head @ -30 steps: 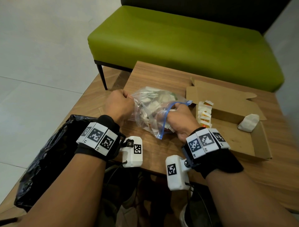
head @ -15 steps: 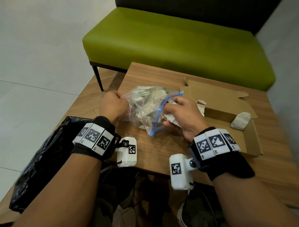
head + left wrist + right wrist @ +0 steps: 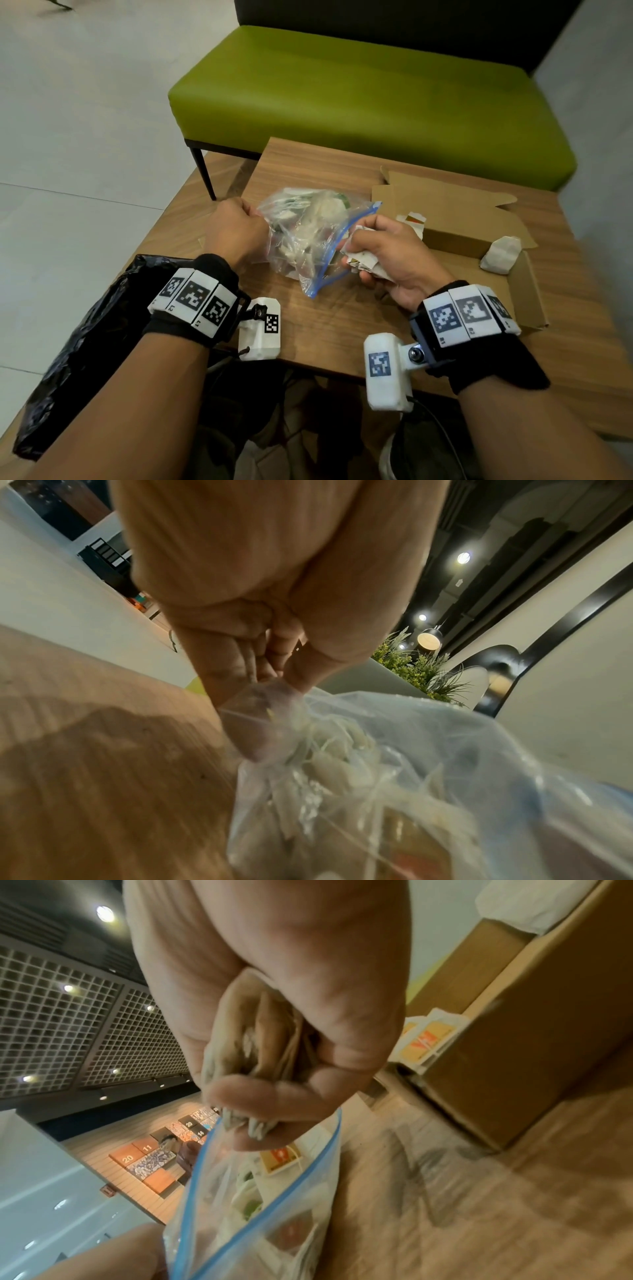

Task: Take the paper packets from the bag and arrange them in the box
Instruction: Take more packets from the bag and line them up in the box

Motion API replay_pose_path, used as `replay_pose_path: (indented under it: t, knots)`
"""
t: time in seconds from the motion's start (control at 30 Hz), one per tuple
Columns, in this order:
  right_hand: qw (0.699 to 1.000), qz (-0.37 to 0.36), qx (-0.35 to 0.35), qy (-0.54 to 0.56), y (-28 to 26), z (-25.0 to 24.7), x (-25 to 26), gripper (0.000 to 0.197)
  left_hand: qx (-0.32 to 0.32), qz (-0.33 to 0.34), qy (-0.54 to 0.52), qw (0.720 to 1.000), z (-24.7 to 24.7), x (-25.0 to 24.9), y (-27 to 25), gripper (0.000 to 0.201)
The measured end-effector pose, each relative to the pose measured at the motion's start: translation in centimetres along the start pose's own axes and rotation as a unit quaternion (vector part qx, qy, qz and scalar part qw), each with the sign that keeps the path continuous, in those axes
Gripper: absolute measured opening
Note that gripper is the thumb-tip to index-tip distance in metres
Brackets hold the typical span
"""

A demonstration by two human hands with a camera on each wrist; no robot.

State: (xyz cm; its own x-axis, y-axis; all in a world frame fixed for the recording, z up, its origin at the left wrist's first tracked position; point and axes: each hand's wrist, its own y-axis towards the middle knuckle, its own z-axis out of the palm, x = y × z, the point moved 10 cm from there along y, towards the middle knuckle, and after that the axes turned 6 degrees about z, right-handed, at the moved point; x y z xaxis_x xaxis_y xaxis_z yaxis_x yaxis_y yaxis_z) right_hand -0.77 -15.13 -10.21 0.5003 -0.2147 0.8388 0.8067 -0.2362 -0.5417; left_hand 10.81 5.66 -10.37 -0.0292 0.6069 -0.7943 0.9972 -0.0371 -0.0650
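Public lounge or lobby, commercial interior. Evidence: green bench [image 3: 370,99] beyond the low wooden table [image 3: 329,322], pale tiled floor [image 3: 85,144], grid ceiling panels [image 3: 68,1020] with recessed spotlights, numbered display tiles [image 3: 150,1158], planter greenery [image 3: 411,664].

A green bench [image 3: 370,99] with a dark back stands on pale floor tiles [image 3: 85,137] beyond a wooden table [image 3: 329,318]. Round ceiling lights [image 3: 463,558] glow above white walls and green plants [image 3: 411,666].
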Motion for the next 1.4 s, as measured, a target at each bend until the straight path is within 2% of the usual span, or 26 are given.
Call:
replay_pose_path:
  t: [0.13,0.23,0.37,0.4,0.43,0.5,0.6,0.67,0.73,0.83,0.97,1.07,1.13,1.23,1.4]
  knots:
    - [1.000,-0.011,-0.004,0.029,-0.4,-1.0,0.6,0.018,-0.017,0.027,0.050,0.998,-0.6,-0.9,0.1,0.014]
    - [0.997,-0.026,-0.005,0.070,-0.9,-2.0,1.1,0.014,-0.058,0.064,0.100,0.991,-1.5,-2.4,0.0,0.016]
    - [0.992,-0.040,0.002,0.123,-1.5,-3.1,1.4,0.009,-0.157,0.238,0.111,0.952,-2.8,-8.7,-2.5,0.020]
    - [0.990,-0.041,-0.001,0.132,-1.6,-3.5,1.3,0.007,-0.160,0.277,0.095,0.943,-2.6,-10.5,-3.5,0.017]
    - [0.989,-0.042,-0.004,0.139,-1.7,-3.9,1.3,0.006,-0.140,0.308,0.077,0.938,-1.9,-12.0,-4.3,0.013]
    - [0.989,-0.045,-0.010,0.142,-1.9,-4.8,1.2,0.007,-0.037,0.343,0.067,0.936,1.1,-14.5,-5.9,0.010]
    - [0.990,-0.051,-0.008,0.134,-2.2,-5.9,1.0,0.017,0.101,0.386,0.069,0.914,6.1,-16.2,-8.1,0.017]
    - [0.990,-0.059,-0.013,0.130,-2.3,-6.8,1.0,0.022,0.139,0.395,0.053,0.907,8.1,-16.5,-8.9,0.032]
    - [0.989,-0.064,-0.020,0.132,-2.4,-7.5,1.1,0.026,0.161,0.395,0.033,0.904,9.5,-17.1,-9.4,0.037]
    - [0.988,-0.056,-0.034,0.142,-2.4,-8.4,0.9,0.038,0.196,0.386,-0.004,0.901,11.1,-17.7,-9.8,0.038]
    - [0.983,-0.037,-0.046,0.172,-2.0,-9.4,0.3,0.047,0.218,0.406,0.018,0.887,13.2,-18.4,-10.2,0.041]
    - [0.979,-0.022,-0.024,0.203,-1.9,-9.6,0.1,0.053,0.261,0.426,0.045,0.865,14.6,-19.1,-10.8,0.041]
    - [0.977,-0.015,-0.001,0.214,-2.0,-9.7,0.0,0.056,0.275,0.429,0.054,0.859,15.0,-19.4,-10.8,0.035]
    - [0.973,-0.018,0.020,0.230,-2.3,-10.3,0.0,0.048,0.260,0.427,0.046,0.865,15.0,-19.8,-10.5,0.025]
    - [0.952,-0.044,0.053,0.297,-2.7,-11.2,0.0,0.011,0.187,0.379,-0.022,0.906,14.3,-19.4,-9.2,0.021]
